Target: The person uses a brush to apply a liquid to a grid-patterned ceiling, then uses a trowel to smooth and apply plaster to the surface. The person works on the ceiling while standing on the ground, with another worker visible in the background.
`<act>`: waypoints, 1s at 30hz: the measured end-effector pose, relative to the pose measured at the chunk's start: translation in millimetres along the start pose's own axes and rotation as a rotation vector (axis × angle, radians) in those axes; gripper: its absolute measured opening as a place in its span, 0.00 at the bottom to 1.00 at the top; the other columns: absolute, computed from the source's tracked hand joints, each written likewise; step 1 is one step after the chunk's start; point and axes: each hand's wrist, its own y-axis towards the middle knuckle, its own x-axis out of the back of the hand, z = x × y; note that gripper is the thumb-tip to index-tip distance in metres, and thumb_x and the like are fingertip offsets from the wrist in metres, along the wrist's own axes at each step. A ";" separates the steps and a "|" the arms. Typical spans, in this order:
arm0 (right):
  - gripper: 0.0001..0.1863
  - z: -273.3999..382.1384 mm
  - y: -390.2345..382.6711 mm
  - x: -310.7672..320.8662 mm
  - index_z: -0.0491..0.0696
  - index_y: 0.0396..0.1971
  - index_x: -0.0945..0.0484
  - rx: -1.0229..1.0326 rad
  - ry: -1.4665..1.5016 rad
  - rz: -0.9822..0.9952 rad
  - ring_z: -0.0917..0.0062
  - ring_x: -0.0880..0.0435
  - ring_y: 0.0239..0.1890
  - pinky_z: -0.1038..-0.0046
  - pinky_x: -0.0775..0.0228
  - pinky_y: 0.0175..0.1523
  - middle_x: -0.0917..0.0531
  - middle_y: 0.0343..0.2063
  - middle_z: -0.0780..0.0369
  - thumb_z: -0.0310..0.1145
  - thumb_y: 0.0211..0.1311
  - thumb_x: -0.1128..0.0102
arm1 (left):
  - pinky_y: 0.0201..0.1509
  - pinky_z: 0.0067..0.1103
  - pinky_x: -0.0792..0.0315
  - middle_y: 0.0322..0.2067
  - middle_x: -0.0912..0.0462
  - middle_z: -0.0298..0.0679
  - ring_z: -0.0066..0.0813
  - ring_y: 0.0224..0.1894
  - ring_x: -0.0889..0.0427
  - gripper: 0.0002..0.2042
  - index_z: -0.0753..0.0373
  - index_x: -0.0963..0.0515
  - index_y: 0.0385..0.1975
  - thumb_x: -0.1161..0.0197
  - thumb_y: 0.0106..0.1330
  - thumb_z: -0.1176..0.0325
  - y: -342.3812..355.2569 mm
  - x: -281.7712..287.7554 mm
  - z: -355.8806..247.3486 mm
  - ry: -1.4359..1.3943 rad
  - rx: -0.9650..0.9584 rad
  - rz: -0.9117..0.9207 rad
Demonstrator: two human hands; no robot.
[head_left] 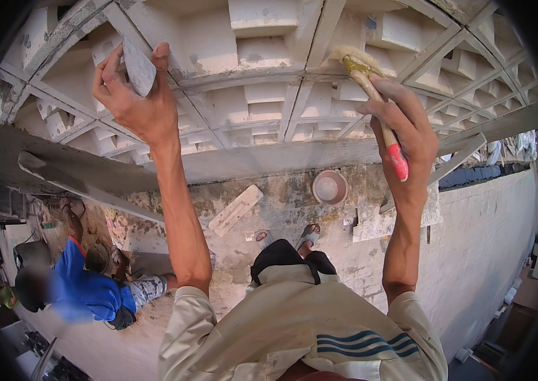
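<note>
My left hand (135,95) is raised at the pale cement lattice blocks (265,19), closed on a small flat grey metal blade (138,66). My right hand (408,133) grips a paintbrush (367,79) with a wooden handle and red tip; its dusty, pale bristles are up against the lattice, right of centre. Both arms are stretched upward in the picture, with the lattice's square recesses and ribs around my fingers.
A co-worker in a blue shirt (91,279) is low at the left. By my feet are a round basin (329,187) and a pale board (236,209). A long slanted plank (91,190) crosses at left; another (459,155) leans at right.
</note>
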 end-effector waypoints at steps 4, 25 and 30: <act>0.17 -12.3 -0.5 -11.0 0.46 0.39 0.13 0.037 -0.051 0.010 0.64 0.11 0.55 0.66 0.19 0.58 0.12 0.52 0.59 0.13 0.50 0.29 | 0.56 0.38 0.20 0.58 0.27 0.47 0.44 0.63 0.25 0.30 0.62 0.21 0.59 0.18 0.63 0.53 1.4 -0.1 6.8 0.060 -0.059 -0.012; 0.12 -46.1 1.1 61.2 0.45 0.35 0.13 0.080 -0.041 -0.138 0.69 0.11 0.51 0.72 0.18 0.49 0.11 0.52 0.60 0.18 0.48 0.29 | 0.45 0.28 0.26 0.57 0.28 0.47 0.36 0.55 0.23 0.32 0.67 0.25 0.63 0.23 0.69 0.50 -0.6 -6.4 6.2 0.054 -0.028 0.018; 0.11 -55.4 5.1 47.0 0.45 0.35 0.13 0.130 -0.125 -0.079 0.63 0.12 0.55 0.69 0.17 0.53 0.12 0.51 0.59 0.21 0.48 0.29 | 0.48 0.29 0.25 0.56 0.28 0.48 0.37 0.54 0.23 0.32 0.68 0.26 0.64 0.24 0.71 0.50 -0.5 -2.9 9.4 0.084 -0.032 0.021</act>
